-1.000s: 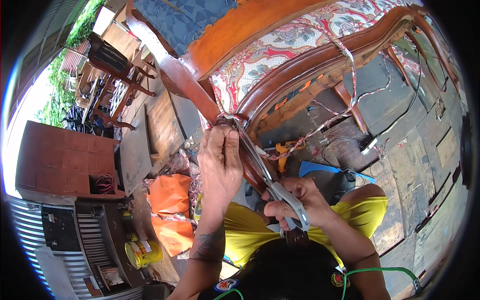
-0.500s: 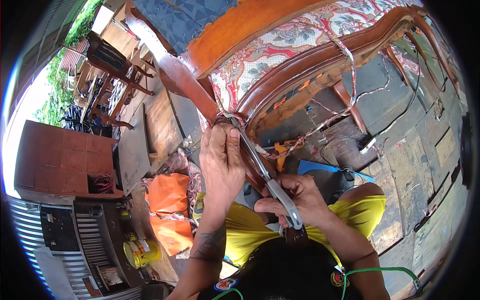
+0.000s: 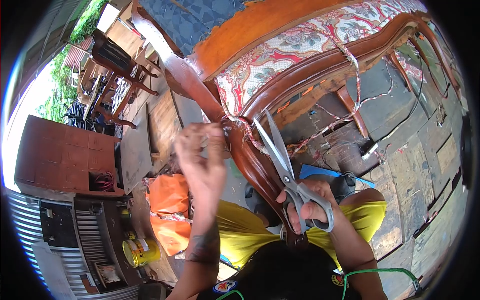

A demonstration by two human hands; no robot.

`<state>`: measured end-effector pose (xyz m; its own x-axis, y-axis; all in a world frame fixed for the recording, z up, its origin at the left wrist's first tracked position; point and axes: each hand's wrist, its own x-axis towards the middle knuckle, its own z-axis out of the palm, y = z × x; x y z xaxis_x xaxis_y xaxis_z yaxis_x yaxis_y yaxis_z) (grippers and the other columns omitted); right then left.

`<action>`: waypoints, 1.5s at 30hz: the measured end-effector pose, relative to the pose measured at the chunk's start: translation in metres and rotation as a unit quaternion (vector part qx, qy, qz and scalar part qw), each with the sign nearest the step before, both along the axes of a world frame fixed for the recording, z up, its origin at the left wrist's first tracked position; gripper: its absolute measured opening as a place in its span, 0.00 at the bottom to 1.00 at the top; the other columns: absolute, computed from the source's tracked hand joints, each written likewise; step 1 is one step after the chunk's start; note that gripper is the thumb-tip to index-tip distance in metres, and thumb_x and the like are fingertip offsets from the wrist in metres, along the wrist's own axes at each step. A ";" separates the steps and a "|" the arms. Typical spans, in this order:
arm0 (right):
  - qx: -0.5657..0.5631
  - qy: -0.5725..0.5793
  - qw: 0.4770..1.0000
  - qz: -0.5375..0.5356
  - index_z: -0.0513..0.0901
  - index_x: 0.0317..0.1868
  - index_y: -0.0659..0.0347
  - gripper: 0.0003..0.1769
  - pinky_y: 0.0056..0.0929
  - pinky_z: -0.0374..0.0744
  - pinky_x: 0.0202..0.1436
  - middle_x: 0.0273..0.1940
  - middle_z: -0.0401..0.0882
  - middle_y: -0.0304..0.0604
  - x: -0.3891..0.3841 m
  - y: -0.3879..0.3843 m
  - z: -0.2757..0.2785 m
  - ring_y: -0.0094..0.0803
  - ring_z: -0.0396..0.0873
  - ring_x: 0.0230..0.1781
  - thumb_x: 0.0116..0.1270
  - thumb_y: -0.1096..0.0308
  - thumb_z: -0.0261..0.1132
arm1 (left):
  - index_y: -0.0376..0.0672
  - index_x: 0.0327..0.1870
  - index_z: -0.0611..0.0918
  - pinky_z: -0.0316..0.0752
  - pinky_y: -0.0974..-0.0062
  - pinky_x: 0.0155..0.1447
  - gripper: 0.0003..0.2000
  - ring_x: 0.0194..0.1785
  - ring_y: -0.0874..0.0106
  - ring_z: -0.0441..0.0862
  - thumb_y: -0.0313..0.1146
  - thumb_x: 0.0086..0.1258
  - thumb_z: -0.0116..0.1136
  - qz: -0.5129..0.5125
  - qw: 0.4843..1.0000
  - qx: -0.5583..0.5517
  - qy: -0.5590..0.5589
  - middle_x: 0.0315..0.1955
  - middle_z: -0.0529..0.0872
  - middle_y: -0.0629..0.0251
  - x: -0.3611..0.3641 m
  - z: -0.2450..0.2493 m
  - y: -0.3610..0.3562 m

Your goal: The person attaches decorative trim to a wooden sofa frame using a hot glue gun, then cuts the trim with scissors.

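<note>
My right hand holds a pair of scissors by its grey handles, blades spread and pointing up at the furniture. Near the blade tips, a twisted strip of floral fabric is tied around the joint of a varnished wooden chair frame. Just left of that joint is my left hand, its fingers curled but smeared by motion. I cannot tell whether they hold anything. Floral fabric covers the seat, and a longer fabric cord drapes over its front rail.
An orange bundle lies left of my knees. A yellow bucket and a reddish-brown cabinet stand farther left. On the plank floor at right are a blue flat piece and a dark cable. Other chairs stand behind.
My left hand has moved off the tied joint, down and left. The scissors, closed along the frame before, are now spread, turned and shifted right of it.
</note>
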<state>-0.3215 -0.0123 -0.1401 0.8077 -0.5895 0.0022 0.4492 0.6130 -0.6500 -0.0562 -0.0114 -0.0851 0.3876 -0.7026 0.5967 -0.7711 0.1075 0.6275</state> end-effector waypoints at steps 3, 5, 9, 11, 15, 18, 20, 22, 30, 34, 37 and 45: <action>-0.008 0.006 1.000 0.000 0.83 0.58 0.76 0.30 0.29 0.83 0.27 0.28 0.86 0.46 -0.001 0.002 0.002 0.32 0.86 0.23 0.69 0.58 0.82 | 0.43 0.49 0.93 0.71 0.60 0.67 0.07 0.59 0.59 0.78 0.33 0.77 0.72 0.032 0.992 0.016 -0.124 0.51 0.86 0.59 -0.031 -0.002 -0.003; -0.009 0.013 1.000 0.016 0.84 0.57 0.75 0.27 0.29 0.84 0.26 0.28 0.86 0.45 -0.002 0.004 0.005 0.30 0.86 0.23 0.70 0.61 0.82 | 0.42 0.50 0.93 0.70 0.60 0.67 0.08 0.58 0.57 0.78 0.34 0.75 0.73 0.041 0.992 0.028 -0.117 0.52 0.86 0.57 -0.038 -0.003 -0.006; 0.005 0.023 1.000 0.020 0.85 0.55 0.73 0.23 0.28 0.84 0.25 0.28 0.86 0.43 -0.004 0.009 0.008 0.29 0.86 0.23 0.71 0.64 0.81 | 0.41 0.48 0.93 0.73 0.61 0.65 0.08 0.57 0.60 0.80 0.36 0.77 0.73 0.063 0.990 0.049 -0.113 0.53 0.87 0.56 -0.044 0.001 -0.008; -0.005 0.050 0.998 0.025 0.85 0.55 0.72 0.22 0.27 0.83 0.24 0.28 0.86 0.41 -0.004 0.010 0.007 0.28 0.85 0.22 0.71 0.65 0.82 | 0.40 0.46 0.92 0.73 0.61 0.64 0.08 0.56 0.60 0.80 0.36 0.78 0.72 0.053 0.991 0.048 -0.114 0.53 0.87 0.56 -0.039 -0.001 -0.009; -0.002 0.084 0.996 0.032 0.86 0.53 0.70 0.22 0.26 0.82 0.24 0.27 0.85 0.40 -0.002 0.010 0.012 0.26 0.85 0.21 0.70 0.63 0.83 | 0.38 0.43 0.89 0.69 0.58 0.68 0.07 0.57 0.55 0.78 0.32 0.79 0.68 0.019 0.997 0.047 -0.050 0.52 0.87 0.54 -0.038 -0.002 -0.010; 0.008 0.134 0.990 0.036 0.87 0.51 0.69 0.22 0.25 0.81 0.23 0.26 0.85 0.38 0.002 0.007 0.018 0.24 0.84 0.21 0.68 0.62 0.85 | 0.38 0.43 0.87 0.68 0.58 0.68 0.07 0.57 0.55 0.78 0.32 0.81 0.65 0.002 0.998 0.040 -0.056 0.52 0.86 0.53 -0.034 -0.006 -0.010; -0.005 0.145 0.989 0.024 0.87 0.49 0.67 0.21 0.24 0.80 0.23 0.27 0.85 0.37 0.006 0.005 0.018 0.22 0.82 0.20 0.67 0.61 0.85 | 0.37 0.43 0.86 0.68 0.58 0.68 0.07 0.57 0.54 0.78 0.31 0.81 0.65 -0.001 0.998 0.038 -0.049 0.52 0.86 0.53 -0.034 -0.007 -0.010; 0.000 0.162 0.987 0.024 0.87 0.49 0.66 0.21 0.23 0.79 0.23 0.27 0.85 0.36 0.011 0.003 0.019 0.21 0.81 0.20 0.67 0.61 0.86 | 0.37 0.43 0.86 0.67 0.58 0.69 0.06 0.57 0.54 0.78 0.31 0.81 0.64 -0.004 0.998 0.035 -0.042 0.52 0.86 0.53 -0.033 -0.008 -0.010; 0.006 0.214 0.977 0.019 0.87 0.50 0.71 0.19 0.23 0.81 0.22 0.29 0.87 0.40 0.018 -0.001 0.030 0.23 0.84 0.20 0.66 0.70 0.85 | 0.36 0.44 0.83 0.69 0.58 0.67 0.06 0.56 0.54 0.77 0.29 0.84 0.61 -0.022 0.999 0.010 -0.034 0.52 0.85 0.51 -0.034 -0.010 -0.008; -0.017 0.214 0.976 0.034 0.88 0.50 0.68 0.22 0.21 0.78 0.23 0.30 0.87 0.38 0.013 -0.002 0.031 0.20 0.83 0.22 0.62 0.66 0.88 | 0.37 0.42 0.82 0.69 0.59 0.65 0.06 0.55 0.55 0.77 0.28 0.84 0.61 -0.008 0.999 -0.024 -0.026 0.49 0.84 0.51 -0.028 -0.010 0.001; -0.168 0.164 0.972 0.016 0.90 0.52 0.65 0.26 0.21 0.78 0.28 0.32 0.88 0.35 0.000 -0.007 0.018 0.19 0.84 0.27 0.58 0.63 0.91 | 0.39 0.45 0.80 0.69 0.57 0.62 0.12 0.53 0.56 0.76 0.36 0.79 0.71 0.019 0.997 0.008 0.073 0.45 0.82 0.54 -0.023 -0.012 0.010; -0.057 0.031 0.990 -0.123 0.81 0.62 0.78 0.39 0.24 0.84 0.33 0.30 0.87 0.45 -0.021 -0.002 0.004 0.27 0.88 0.29 0.60 0.61 0.89 | 0.43 0.47 0.82 0.70 0.51 0.63 0.21 0.57 0.48 0.75 0.43 0.64 0.82 0.105 0.977 0.083 -0.164 0.54 0.80 0.50 -0.066 -0.005 -0.001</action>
<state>-0.3422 -0.0140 -0.1359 0.6410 -0.7668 0.0342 0.5322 0.4119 -0.7396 -0.1222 -0.0125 -0.0900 0.3406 -0.7253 0.5982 -0.9279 -0.1567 0.3383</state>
